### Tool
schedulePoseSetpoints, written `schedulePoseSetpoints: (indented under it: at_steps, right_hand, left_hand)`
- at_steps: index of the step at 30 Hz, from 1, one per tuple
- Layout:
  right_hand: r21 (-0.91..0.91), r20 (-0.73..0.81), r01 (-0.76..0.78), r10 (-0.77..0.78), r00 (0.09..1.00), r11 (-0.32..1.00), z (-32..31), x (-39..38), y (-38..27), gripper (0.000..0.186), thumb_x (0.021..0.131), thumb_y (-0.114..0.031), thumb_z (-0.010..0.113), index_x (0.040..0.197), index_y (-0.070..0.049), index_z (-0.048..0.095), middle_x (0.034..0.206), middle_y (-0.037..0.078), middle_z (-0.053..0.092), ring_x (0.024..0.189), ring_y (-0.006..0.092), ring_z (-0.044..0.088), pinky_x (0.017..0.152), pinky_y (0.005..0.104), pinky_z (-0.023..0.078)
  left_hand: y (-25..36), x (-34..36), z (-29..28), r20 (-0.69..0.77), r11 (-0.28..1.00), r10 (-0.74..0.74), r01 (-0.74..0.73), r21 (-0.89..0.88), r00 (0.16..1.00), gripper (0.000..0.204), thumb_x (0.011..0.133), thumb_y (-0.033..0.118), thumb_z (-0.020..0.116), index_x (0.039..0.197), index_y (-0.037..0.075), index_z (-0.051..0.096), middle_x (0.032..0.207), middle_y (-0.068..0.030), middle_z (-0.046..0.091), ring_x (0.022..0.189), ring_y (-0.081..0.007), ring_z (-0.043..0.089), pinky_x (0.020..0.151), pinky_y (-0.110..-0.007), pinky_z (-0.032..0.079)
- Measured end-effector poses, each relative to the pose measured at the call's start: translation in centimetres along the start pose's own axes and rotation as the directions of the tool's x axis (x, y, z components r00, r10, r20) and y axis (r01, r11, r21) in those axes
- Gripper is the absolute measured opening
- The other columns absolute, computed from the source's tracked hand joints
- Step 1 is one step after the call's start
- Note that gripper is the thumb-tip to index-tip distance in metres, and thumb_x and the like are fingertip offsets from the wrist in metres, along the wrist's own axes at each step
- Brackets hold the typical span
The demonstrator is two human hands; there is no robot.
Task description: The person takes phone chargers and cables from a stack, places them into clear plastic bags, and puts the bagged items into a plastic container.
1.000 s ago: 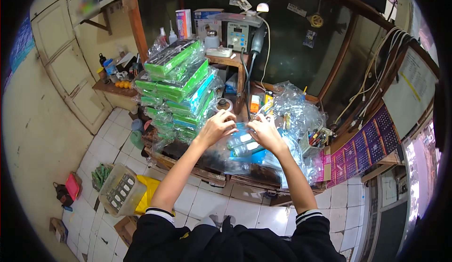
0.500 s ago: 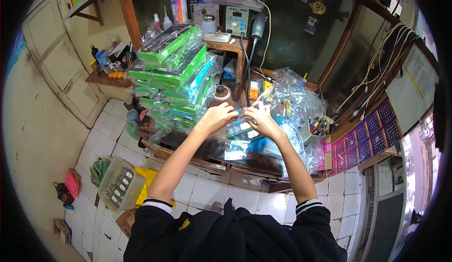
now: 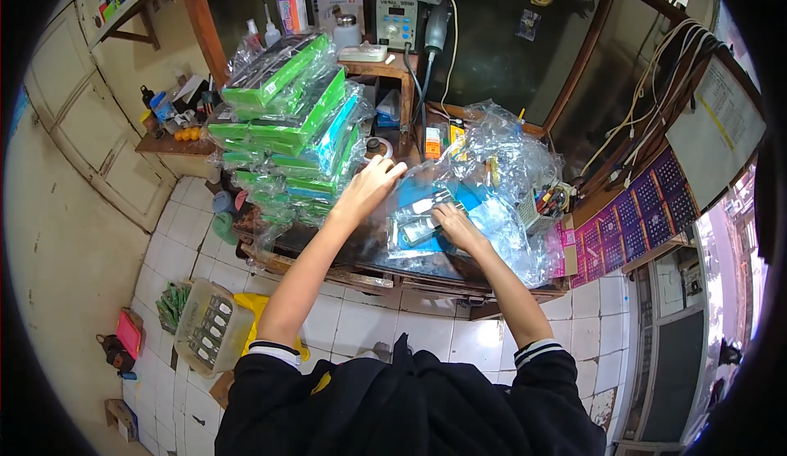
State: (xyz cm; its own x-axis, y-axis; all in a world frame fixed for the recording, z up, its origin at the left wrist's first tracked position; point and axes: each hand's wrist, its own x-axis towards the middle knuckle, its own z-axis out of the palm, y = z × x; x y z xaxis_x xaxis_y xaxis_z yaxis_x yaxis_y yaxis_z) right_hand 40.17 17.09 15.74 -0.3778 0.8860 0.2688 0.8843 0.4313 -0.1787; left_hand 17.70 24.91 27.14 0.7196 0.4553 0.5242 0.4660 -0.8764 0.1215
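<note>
On the dark workbench (image 3: 348,247), a clear plastic bag (image 3: 399,218) lies in front of me over a bright blue sheet. My left hand (image 3: 373,186) is raised at the bag's upper left edge, its fingers closed and seemingly pinching the film. Lower and to the right, my right hand (image 3: 459,228) has its fingers bent round a flat dark green piece with pale panels (image 3: 420,228). Glare and film hide whether that piece is inside the bag. Crumpled clear plastic (image 3: 512,157) piles up just beyond my right hand.
A tall stack of green boxes in plastic (image 3: 299,140) stands left of my hands. Behind are a hot-air station (image 3: 395,23) and a metal-topped bottle (image 3: 346,30). A basket of small tools (image 3: 541,206) sits at right. On the floor is a translucent bin (image 3: 215,329).
My hands have moved apart: the right went down onto the dark green piece, while the left stayed up and shifted slightly left. The blue sheet and bag show more openly.
</note>
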Motion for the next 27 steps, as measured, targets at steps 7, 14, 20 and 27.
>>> schedulePoseSetpoints:
  at_steps: [7,14,20,27]
  right_hand:
    - [-0.072,0.046,0.012,-0.008,0.999,0.997,-0.1,0.3,0.5,0.039,0.063,0.006,0.056,0.101,-0.002,0.050,0.101,0.010,0.048,0.097,0.0274,0.045,0.079,0.0355,0.042]
    - [-0.014,-0.182,-0.226,0.220,0.958,0.974,-4.0,0.3,1.5,0.048,0.059,-0.014,0.070,0.100,-0.001,0.050,0.097,0.016,0.046,0.095,0.0330,0.044,0.080,0.0396,0.042]
    - [0.506,-0.387,-0.303,0.526,0.757,0.808,-8.3,1.4,2.3,0.061,0.066,-0.026,0.072,0.109,0.002,0.038,0.101,0.021,0.052,0.092,0.0316,0.053,0.081,0.0379,0.042]
    - [0.724,-0.446,-0.221,0.689,0.571,0.653,-16.4,2.4,-0.9,0.044,0.065,-0.026,0.076,0.093,0.000,0.052,0.070,0.006,0.061,0.058,0.0125,0.057,0.052,0.0261,0.045]
  left_hand:
    - [0.0,0.7,-1.4,-0.079,0.998,0.057,-0.056,0.017,0.995,0.028,0.070,0.011,0.062,0.095,0.006,0.049,0.087,-0.0108,0.052,0.088,-0.0279,0.049,0.075,-0.035,0.047]
    - [0.9,0.9,-3.5,-0.060,0.995,0.069,-0.074,-0.071,0.996,0.026,0.068,0.006,0.062,0.091,0.006,0.051,0.089,-0.0081,0.054,0.089,-0.0267,0.050,0.076,-0.035,0.045]
    - [1.2,1.5,-3.0,-0.041,0.988,0.117,-0.120,-0.093,0.992,0.028,0.067,0.007,0.063,0.093,0.006,0.052,0.089,-0.0089,0.054,0.090,-0.0268,0.050,0.078,-0.035,0.044]
    - [2.0,2.5,-0.1,-0.020,0.976,0.201,-0.202,-0.084,0.979,0.021,0.076,0.013,0.059,0.094,0.008,0.052,0.086,-0.0098,0.053,0.087,-0.0272,0.050,0.075,-0.035,0.044]
